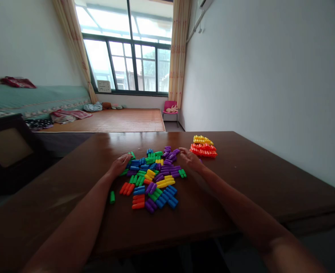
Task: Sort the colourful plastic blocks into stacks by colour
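Observation:
Many small plastic pieces in blue, green, purple, yellow and orange lie spread over the middle of the brown table. My left hand point(121, 164) rests at the left edge of the spread, beside green and blue pieces point(134, 167). On the right, my right hand point(190, 158) has its fingers apart near the purple pieces point(171, 156), with nothing seen in it. Just beyond that hand are a stacked row of orange pieces point(203, 150) and a row of yellow ones point(203, 140). A single green piece point(112, 197) lies apart at the near left.
The brown table point(255, 182) reaches toward a bed point(127, 119) under the window. A pink chair point(170, 107) with a soft toy stands by the far wall. At the left is a dark cabinet-like object point(9, 148).

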A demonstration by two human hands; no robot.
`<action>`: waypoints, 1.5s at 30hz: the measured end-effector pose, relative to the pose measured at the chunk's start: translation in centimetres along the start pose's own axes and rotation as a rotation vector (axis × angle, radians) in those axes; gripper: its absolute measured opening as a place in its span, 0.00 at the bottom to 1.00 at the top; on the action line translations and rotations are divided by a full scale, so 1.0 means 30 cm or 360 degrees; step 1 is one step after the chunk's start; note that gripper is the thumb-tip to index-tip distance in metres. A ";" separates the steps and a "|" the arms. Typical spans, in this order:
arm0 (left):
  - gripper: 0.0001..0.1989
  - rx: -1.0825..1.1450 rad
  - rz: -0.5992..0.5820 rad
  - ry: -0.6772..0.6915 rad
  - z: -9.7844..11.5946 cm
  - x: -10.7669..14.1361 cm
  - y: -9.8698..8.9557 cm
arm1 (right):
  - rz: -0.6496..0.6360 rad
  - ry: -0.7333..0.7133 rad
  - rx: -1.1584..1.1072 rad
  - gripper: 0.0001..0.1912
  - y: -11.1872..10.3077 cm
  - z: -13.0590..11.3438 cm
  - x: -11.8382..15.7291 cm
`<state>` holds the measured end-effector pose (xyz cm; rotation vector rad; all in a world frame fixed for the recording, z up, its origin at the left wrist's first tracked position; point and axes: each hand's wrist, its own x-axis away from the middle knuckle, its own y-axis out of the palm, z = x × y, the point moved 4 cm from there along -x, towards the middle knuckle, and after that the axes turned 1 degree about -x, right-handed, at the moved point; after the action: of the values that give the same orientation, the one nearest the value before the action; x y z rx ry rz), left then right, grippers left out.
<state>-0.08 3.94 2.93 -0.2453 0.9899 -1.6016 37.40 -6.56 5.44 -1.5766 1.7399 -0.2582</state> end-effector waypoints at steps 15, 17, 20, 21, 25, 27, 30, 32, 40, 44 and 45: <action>0.36 0.0217 0.0139 -0.0150 -0.017 0.015 -0.013 | -0.0317 -0.0209 0.0459 0.17 0.134 0.052 -0.145; 0.37 0.0264 0.0161 -0.0180 -0.018 0.018 -0.015 | -0.0273 -0.0132 0.0442 0.15 0.133 0.063 -0.142; 0.37 0.0365 0.0198 -0.0212 -0.008 0.023 -0.021 | -0.0206 -0.0040 0.0402 0.15 0.103 0.063 -0.123; 0.38 0.0403 0.0205 -0.0232 -0.005 0.025 -0.023 | -0.0199 -0.0020 0.0372 0.16 0.081 0.060 -0.112; 0.40 0.0428 0.0197 -0.0273 -0.001 0.026 -0.029 | 0.0022 0.0155 0.0218 0.18 -0.113 0.084 -0.043; 0.39 0.0361 0.0178 -0.0233 0.000 0.023 -0.030 | 0.0250 0.0359 0.0194 0.19 -0.245 0.137 0.018; 0.37 0.0280 0.0153 -0.0211 0.002 0.020 -0.033 | 0.0404 0.0682 0.0217 0.19 -0.372 0.240 0.122; 0.37 0.0243 0.0128 -0.0225 0.008 0.021 -0.034 | 0.0398 0.0805 0.0252 0.19 -0.386 0.294 0.168; 0.36 0.0186 0.0155 -0.0230 0.024 0.026 -0.046 | 0.0274 0.1047 0.0345 0.23 -0.339 0.347 0.154; 0.35 0.0187 0.0135 -0.0214 0.015 0.024 -0.042 | 0.0103 0.0762 0.0148 0.21 -0.344 0.363 0.154; 0.35 0.0182 0.0133 -0.0206 0.014 0.024 -0.041 | 0.0058 0.0701 0.0096 0.23 -0.337 0.368 0.156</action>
<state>-0.92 3.07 3.80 -0.2231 0.7967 -1.5405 52.47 -9.39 2.10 -1.5212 2.0659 -0.6751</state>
